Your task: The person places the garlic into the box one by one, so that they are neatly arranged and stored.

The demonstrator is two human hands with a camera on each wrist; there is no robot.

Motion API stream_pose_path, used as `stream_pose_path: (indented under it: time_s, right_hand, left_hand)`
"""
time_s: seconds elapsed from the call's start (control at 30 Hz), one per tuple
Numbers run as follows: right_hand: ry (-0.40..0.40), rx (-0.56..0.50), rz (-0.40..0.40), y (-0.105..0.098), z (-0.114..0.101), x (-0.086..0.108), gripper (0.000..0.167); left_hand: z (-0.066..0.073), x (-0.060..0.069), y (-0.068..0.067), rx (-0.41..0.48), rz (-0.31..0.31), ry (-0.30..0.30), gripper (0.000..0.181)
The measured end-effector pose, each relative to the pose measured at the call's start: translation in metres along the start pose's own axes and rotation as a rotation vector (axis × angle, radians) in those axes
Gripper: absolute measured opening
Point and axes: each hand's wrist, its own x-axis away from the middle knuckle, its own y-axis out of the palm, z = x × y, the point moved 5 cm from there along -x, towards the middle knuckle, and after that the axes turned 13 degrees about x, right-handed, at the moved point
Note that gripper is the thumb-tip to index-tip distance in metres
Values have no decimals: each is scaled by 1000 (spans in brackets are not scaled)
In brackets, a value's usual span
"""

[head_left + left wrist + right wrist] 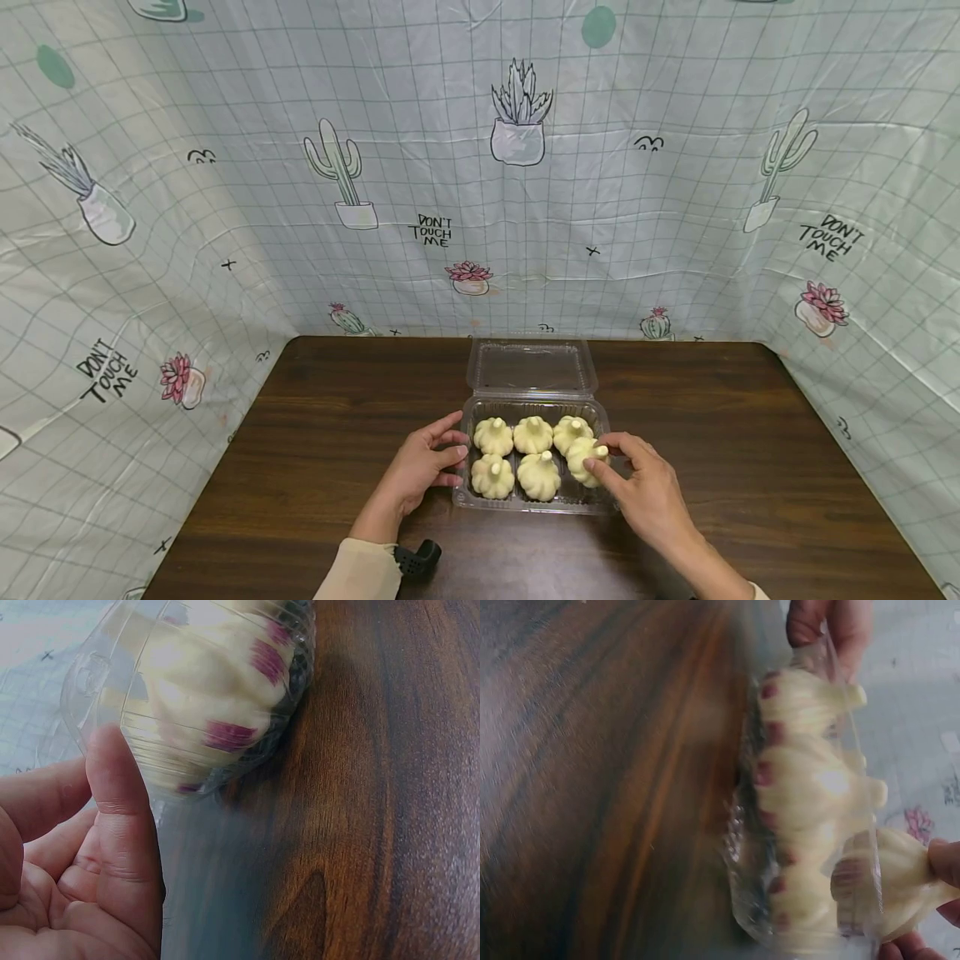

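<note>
A clear plastic clamshell box [480, 502] lies on the table, and several pale garlic bulbs [538, 476] sit in its base in two rows. My left hand [423, 462] holds the box's left edge, thumb and fingertips at the rim; the left wrist view shows the thumb [124, 817] against the clear wall. Between thumb and fingers, my right hand [648, 487] pinches one garlic bulb [587, 461] over the front right of the box. That bulb [892, 881] is tilted and sits higher than the others in the right wrist view. Purple patches mark the bulbs' lower parts.
The box's hinged lid [532, 367] is folded back toward the rear edge of the dark wooden table [360, 379]. A cloth printed with cacti [420, 292] hangs behind and at both sides. A black band [418, 560] circles the left wrist.
</note>
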Motion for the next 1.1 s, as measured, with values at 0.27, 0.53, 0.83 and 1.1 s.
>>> stream_pose_path:
  time_s: [0.27,0.53,0.83,1.1]
  right_hand:
    - [-69,41,38,11,-3,4,27]
    - [-88,69,69,19,-2,5,29]
    - [-90,88,58,25,0,5,28]
    - [-79,97,59,26,0,5,29]
  left_hand:
    - [-1,0,0,-8,2,-1,61]
    - [-1,0,-1,-7,2,2,61]
    - [0,1,0,0,3,4,62]
    - [0,2,0,4,5,6,62]
